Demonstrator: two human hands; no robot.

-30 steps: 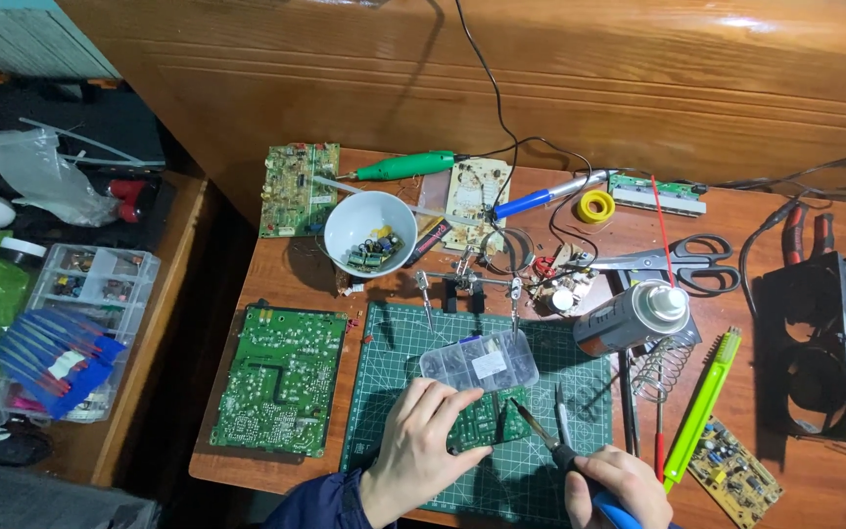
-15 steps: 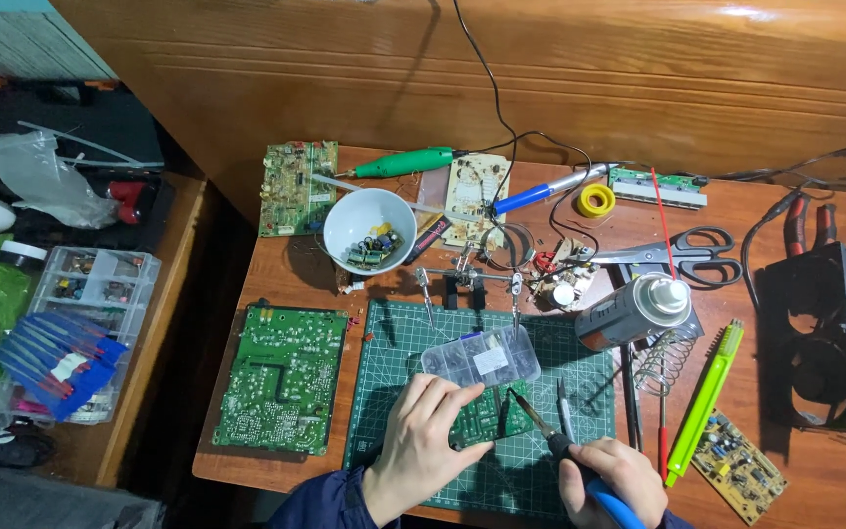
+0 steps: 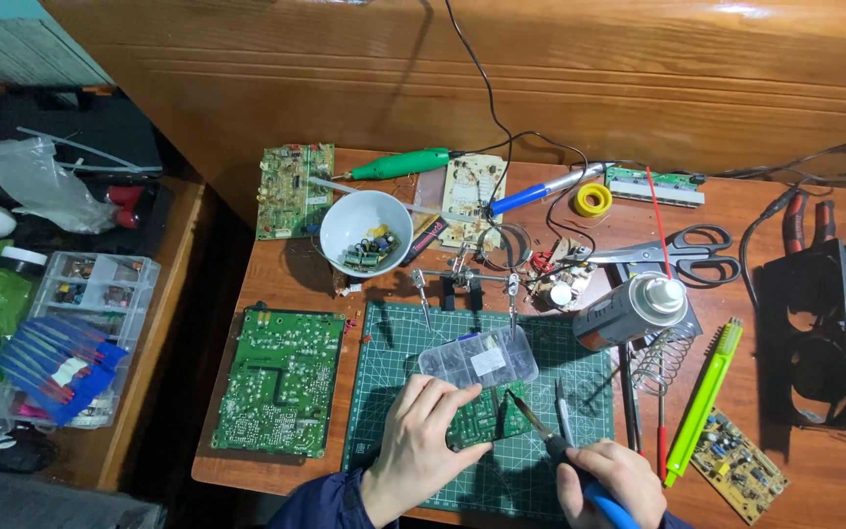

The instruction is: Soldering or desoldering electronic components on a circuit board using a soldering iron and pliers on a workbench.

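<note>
since a second ago, little is shifting; only the right hand (image 3: 611,477) is edging its soldering iron (image 3: 540,436) closer. on the table (image 3: 795,460), near its front edge, the green cutting mat (image 3: 389,392) is carrying the small circuit board (image 3: 487,418). left hand (image 3: 421,441) fingers are pinching that board; right fingers are wrapping the iron. a slipping tip is risking a burnt fingertip.

A clear, flat parts box (image 3: 479,356) lies on the green mat, just above the left hand (image 3: 421,446), with a small white rectangular label (image 3: 489,361) on its lid. A larger clear compartment box (image 3: 98,285) sits on the side table at left. A clear plastic bag (image 3: 39,184) lies behind it.
</note>
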